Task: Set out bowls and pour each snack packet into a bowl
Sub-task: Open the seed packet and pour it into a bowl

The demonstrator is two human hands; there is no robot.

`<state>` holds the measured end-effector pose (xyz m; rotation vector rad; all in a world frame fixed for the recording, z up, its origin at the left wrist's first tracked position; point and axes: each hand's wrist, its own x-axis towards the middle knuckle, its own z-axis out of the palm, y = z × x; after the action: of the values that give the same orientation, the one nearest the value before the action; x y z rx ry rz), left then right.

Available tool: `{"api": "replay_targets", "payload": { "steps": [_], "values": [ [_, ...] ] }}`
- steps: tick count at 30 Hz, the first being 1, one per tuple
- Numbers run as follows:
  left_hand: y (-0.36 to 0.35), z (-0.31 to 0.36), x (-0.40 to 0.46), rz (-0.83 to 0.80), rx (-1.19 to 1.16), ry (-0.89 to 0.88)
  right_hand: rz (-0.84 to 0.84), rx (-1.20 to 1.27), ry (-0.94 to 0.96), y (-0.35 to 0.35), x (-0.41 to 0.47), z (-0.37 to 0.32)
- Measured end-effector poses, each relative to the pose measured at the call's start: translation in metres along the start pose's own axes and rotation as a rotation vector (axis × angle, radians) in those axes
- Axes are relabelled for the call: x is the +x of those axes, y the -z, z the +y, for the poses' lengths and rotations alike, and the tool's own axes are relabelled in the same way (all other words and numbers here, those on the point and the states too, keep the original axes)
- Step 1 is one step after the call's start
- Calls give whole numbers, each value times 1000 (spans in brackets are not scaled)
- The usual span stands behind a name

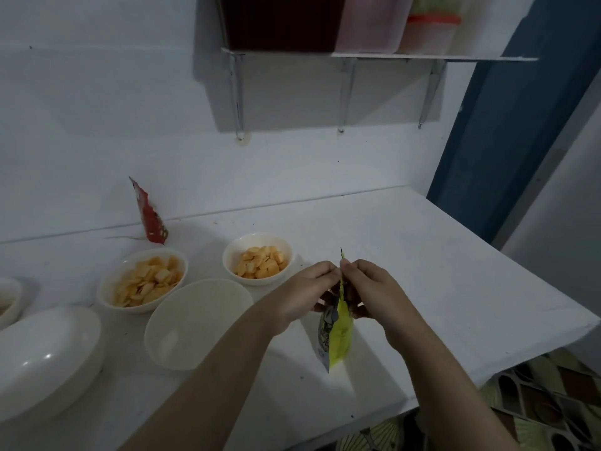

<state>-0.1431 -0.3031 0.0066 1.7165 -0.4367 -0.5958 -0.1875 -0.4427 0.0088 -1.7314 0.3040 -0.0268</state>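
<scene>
White wall and a white tabletop (422, 255) fill the view, with a shelf (390, 56) of containers overhead. Both hands meet above the tabletop: the left hand (305, 288) and right hand (370, 288) each pinch the top edge of a yellow packet (340, 336), thumbs and fingers clenched on it, so the grip holds the packet hanging upright, its bottom corner just above the surface. Left of the grip and nearest to it sits an empty bowl (195, 323). Beyond that bowl, two bowls hold orange snacks, one behind the grip's left side (258, 258) and one farther left (143, 281). A red packet (149, 216) leans against the wall behind them. At far left lies a large white dish (42, 359).
</scene>
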Motion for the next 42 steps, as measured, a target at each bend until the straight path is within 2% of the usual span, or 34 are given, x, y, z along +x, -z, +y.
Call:
{"api": "replay_targets", "payload": {
  "steps": [6,13,16,20,25,28,32,36,42],
  "values": [
    [0,-7,0,-45,-53,-15,-12,-24,-18,0,0,0],
    [-12,-10,-1,21,-97,-37,-50,-20,-32,5,-3,-1],
    [-13,-7,-1,68,-29,-36,-52,-45,-13,6,-4,-1],
    [-13,1,2,178,183,-43,-85,-137,53,10,-7,0],
    [-16,8,9,195,305,-178,-34,-147,125,13,-11,4],
    [-21,3,8,222,277,-234,29,-239,193,14,-11,6],
    [-21,6,6,233,264,-240,18,-332,219,18,-9,0],
    [-26,12,4,229,286,-293,18,-435,322,24,-4,-3],
    [-33,3,5,265,183,-328,66,-400,355,20,-3,1]
  ]
}}
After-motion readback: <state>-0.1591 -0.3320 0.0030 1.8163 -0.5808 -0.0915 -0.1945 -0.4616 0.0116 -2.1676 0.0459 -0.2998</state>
